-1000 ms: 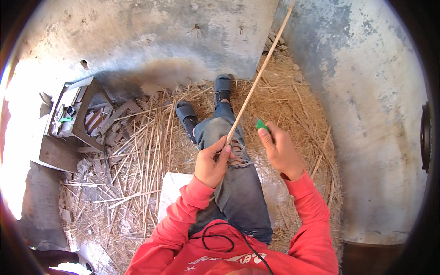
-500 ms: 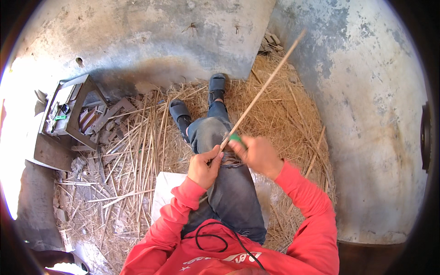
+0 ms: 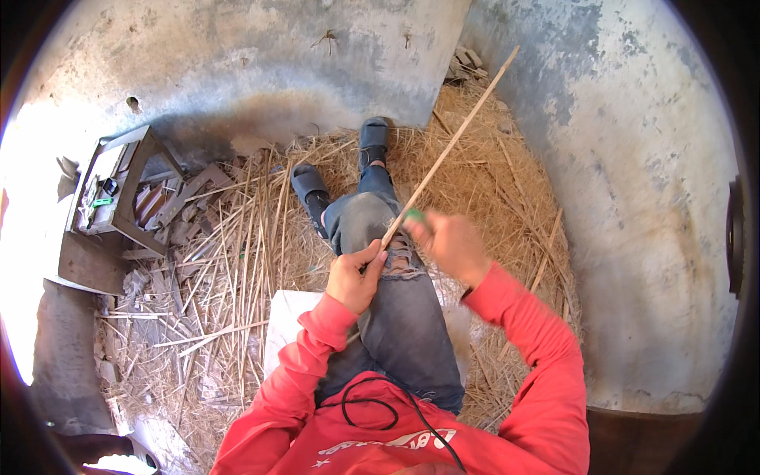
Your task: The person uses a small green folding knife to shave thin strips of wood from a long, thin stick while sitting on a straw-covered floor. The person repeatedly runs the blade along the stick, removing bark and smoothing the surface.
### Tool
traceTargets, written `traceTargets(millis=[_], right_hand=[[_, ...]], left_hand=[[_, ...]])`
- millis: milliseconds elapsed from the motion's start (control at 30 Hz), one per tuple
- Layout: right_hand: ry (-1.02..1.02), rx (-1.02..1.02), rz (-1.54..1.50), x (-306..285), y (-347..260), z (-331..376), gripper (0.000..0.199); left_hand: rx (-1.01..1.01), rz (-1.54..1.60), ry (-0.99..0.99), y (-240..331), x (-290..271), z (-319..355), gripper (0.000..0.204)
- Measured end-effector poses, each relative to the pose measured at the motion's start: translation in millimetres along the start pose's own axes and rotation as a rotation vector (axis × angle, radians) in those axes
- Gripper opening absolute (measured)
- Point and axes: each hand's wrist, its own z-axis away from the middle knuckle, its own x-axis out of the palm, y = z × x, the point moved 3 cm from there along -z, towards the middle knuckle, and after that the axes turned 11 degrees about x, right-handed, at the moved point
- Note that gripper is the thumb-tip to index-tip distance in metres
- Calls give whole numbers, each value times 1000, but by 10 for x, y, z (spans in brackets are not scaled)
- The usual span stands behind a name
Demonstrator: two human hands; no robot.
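Note:
My left hand [image 3: 353, 279] pinches the lower end of a long, thin wooden strip [image 3: 455, 141] over my knees. The strip slants up and away to the right, its far end in front of the wall. Closed around a small green-handled tool [image 3: 415, 215], my right hand [image 3: 453, 247] is beside the strip, a little above my left fingers. Motion smears this hand, and the tool's working edge cannot be made out. Whether the tool touches the strip is hard to tell.
A worn wooden stool [image 3: 119, 186] at the left bears a small green item [image 3: 102, 202] and other bits. Long loose strips [image 3: 257, 229] lie left of my legs, with a heap of fine shavings [image 3: 491, 190] to the right. Grey walls [image 3: 633, 237] curve around.
My right hand and the green tool have moved slightly up and right along the strip. My left hand keeps its pinch, and the strip has shifted only a little.

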Motion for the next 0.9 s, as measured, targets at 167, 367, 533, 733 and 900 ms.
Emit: traceTargets(millis=[167,367,533,733,900], right_hand=[[-71,55,-31,-243,25,-201,66],[20,121,-135,-303,173,-394,72],[-73,-21,-8,-172,5,-240,67],[-38,223,-157,-288,197,-481,69],[-50,-95,43,-4,-33,-150,71]], left_hand=[[-66,67,2,-22,-8,3,36],[-162,104,-49,-20,-72,66,35],[-138,181,-21,-29,-102,28,36],[-184,201,-61,-112,-145,92,37],[-188,241,-48,-96,-148,34,37]])
